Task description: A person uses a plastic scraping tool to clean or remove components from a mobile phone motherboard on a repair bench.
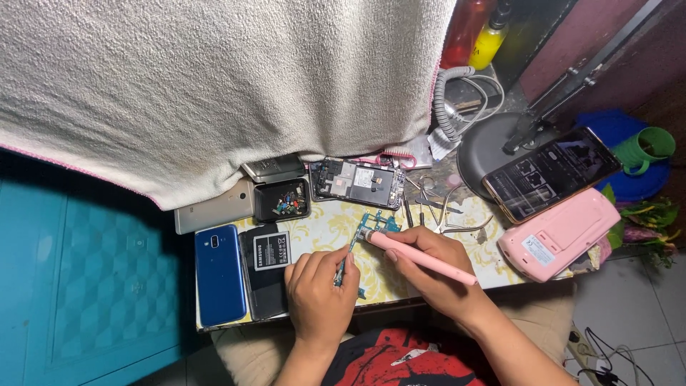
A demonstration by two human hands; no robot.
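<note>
Across our small patterned table [325, 227], half draped by a cream towel [214, 86], our left hand [320, 289] pinches a blue-green circuit board [361, 239] upright beside a white-labelled black battery [272, 251] and blue phone [219, 274], while our right hand [432, 268] grips a pink pen-shaped tool [421, 257] touching its top.

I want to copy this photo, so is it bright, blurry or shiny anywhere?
Head view: sharp and bright on the table around both hands, left hand and right hand; the floor at the left falls dark; the lit phone shows slight glare; the towel is evenly lit.
</note>
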